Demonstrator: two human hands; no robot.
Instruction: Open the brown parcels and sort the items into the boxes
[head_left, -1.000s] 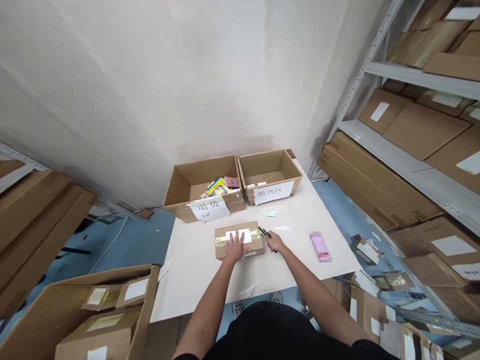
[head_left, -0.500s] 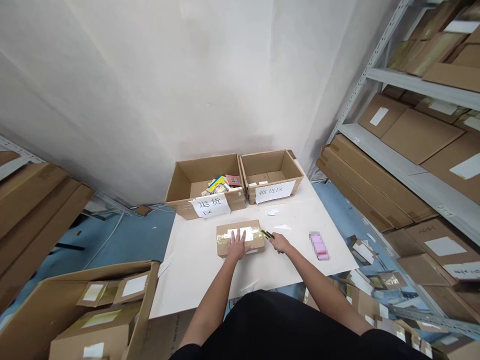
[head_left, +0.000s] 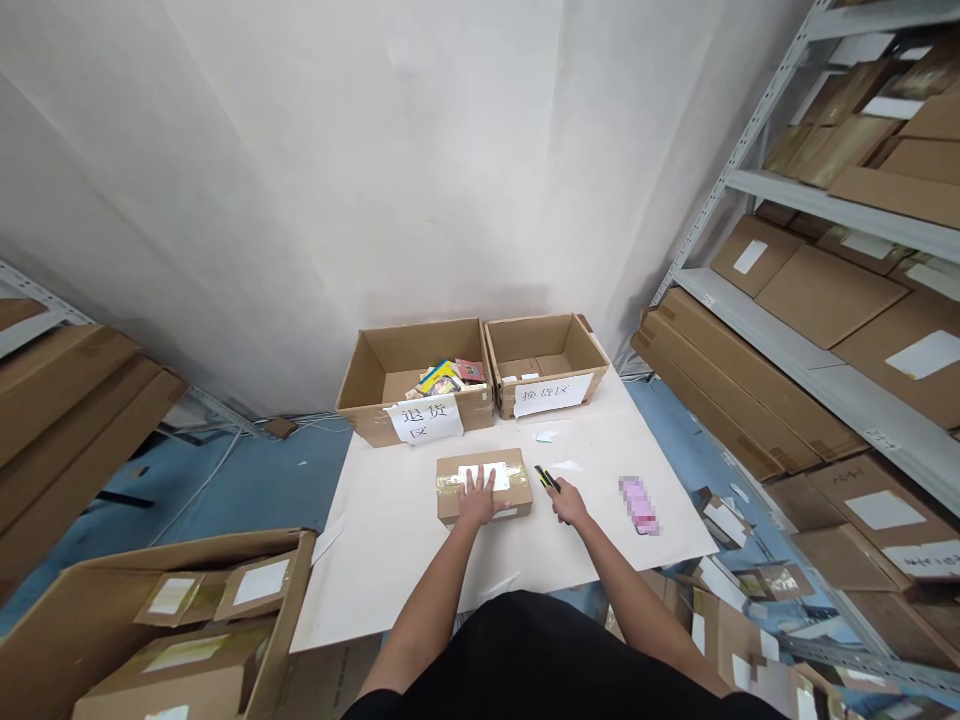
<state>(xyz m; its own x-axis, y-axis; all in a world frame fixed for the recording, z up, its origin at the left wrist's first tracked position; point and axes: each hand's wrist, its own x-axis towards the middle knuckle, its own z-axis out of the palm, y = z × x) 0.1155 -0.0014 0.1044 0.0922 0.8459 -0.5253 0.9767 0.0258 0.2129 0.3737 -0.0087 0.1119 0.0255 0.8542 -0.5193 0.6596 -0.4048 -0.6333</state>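
A small taped cardboard box point(head_left: 448, 472) with a white label point(head_left: 495, 474) lies on the white table. Spread fingers of my left hand point(head_left: 475, 500) rest flat on its top, partly covering the label. To the right of the box, my right hand point(head_left: 570, 503) is closed around a black and yellow utility knife point(head_left: 547, 479). The knife points up and left, apart from the box's right end. Too small to make out is whether its blade is out.
Behind stand two open cartons with paper signs: the left carton point(head_left: 360, 425) holds booklets, the right carton point(head_left: 600, 350) a few items. A blurred pink thing point(head_left: 639, 505) and paper scraps lie on the table point(head_left: 375, 570). A large carton point(head_left: 300, 570) and loaded shelves point(head_left: 772, 190) flank it.
My right hand has drawn the utility knife away from the box's right end, towards the right. My left hand stays on the box. The camera view has shifted slightly.
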